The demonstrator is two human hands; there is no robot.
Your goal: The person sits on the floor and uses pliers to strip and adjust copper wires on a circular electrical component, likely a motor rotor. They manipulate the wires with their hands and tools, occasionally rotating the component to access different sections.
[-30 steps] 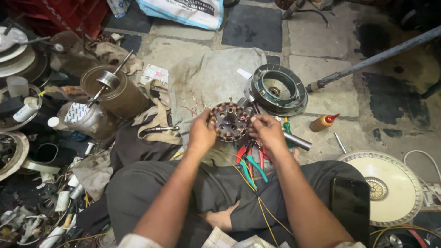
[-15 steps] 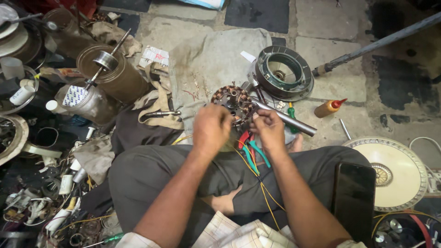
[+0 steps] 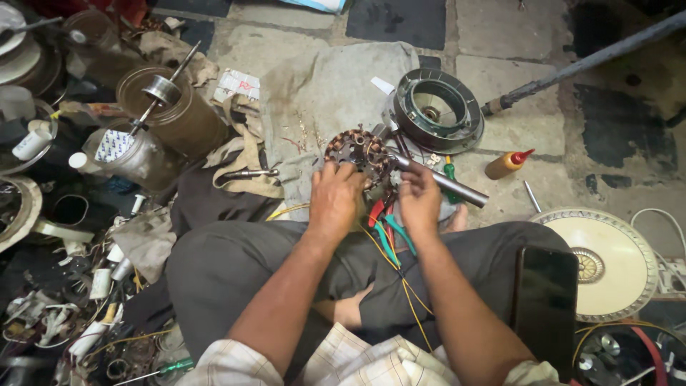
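You sit cross-legged on the stone floor (image 3: 514,43) with the wound stator (image 3: 357,151) lying on the grey cloth (image 3: 336,86) just in front of your knees, its copper coils facing up and its steel shaft (image 3: 443,182) sticking out toward your right. Your left hand (image 3: 334,200) is curled over the near edge of the stator, fingers bent down onto the windings and gripping the rim. Your right hand (image 3: 419,201) sits just beside it, fingers pinched together at the near right side of the stator by the shaft; whether it has a lead or only presses on the coil, you cannot tell from here. From under your 2 hands red, green and yellow wires (image 3: 389,236) trail back over your lap. As a judgement, the motor is already stripped: the round housing (image 3: 437,111) lies apart, open side up, just beyond the stator, and the cream cover plate (image 3: 600,261) rests well off to your right, so the work in hand looks to be on the windings and leads, with reassembly not begun. A small orange bottle with a red cap (image 3: 507,164) lies near the housing, a dark phone (image 3: 547,304) rests on your right knee, and brown cylindrical cans (image 3: 175,111) stand among clutter to your left.
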